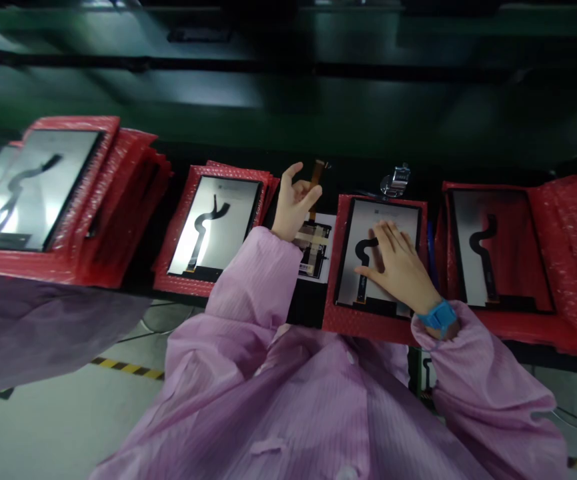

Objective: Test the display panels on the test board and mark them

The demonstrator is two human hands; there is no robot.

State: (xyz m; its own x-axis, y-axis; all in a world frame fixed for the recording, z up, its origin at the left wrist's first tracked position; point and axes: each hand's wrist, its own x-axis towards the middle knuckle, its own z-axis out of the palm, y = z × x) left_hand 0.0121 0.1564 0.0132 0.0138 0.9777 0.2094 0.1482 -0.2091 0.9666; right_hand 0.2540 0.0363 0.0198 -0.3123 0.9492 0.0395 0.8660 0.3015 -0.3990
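The right hand's fingers (393, 235) lie nearly flat, close together, with the thumb out to the side; the left hand's fingers are partly curled, the index raised and apart from the thumb, and whether they grip the ribbon cannot be told. Nearest is the pink smock (318, 407), its sleeves reaching forward. The right forearm slants inward, a blue wristband (438, 318) at the wrist, and the right hand (401, 267) rests palm down on a display panel (353, 267), hiding part of its face and black flex cable (362, 283). Red bubble wrap (368, 328) lies under this panel. The left hand (291, 208) is raised beside an orange ribbon (317, 173); its wrist and cuff partly block the circuit piece (317, 243). Wrapped panels flank both hands: one panel (228, 227) on the left, a taller stack (133, 193) farther left, another panel (508, 247) on the right. Beyond the central panel sits a shiny metal piece (397, 181).
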